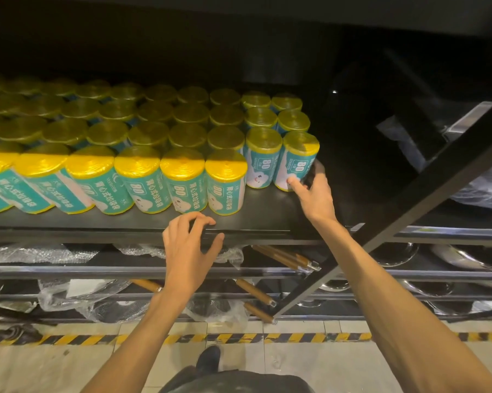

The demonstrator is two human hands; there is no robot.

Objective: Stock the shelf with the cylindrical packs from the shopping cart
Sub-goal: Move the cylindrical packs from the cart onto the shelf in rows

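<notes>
Several teal cylindrical packs with yellow tops stand in rows on the black shelf [267, 217]. My right hand [312, 191] touches the base of the rightmost pack [295, 163], thumb on its front and fingers curled around its right side. That pack stands upright beside a neighbouring pack [260, 160]. My left hand [188, 245] hovers at the shelf's front edge, fingers spread and empty, just below the nearest front-row pack [225, 185]. The shopping cart is out of view.
To the right of the packs the shelf is dark and bare. A black diagonal frame bar [409, 219] crosses in front of my right arm. Lower shelves hold wooden-handled pans [281, 258] in plastic wrap. A yellow-black hazard stripe [125, 339] marks the tiled floor.
</notes>
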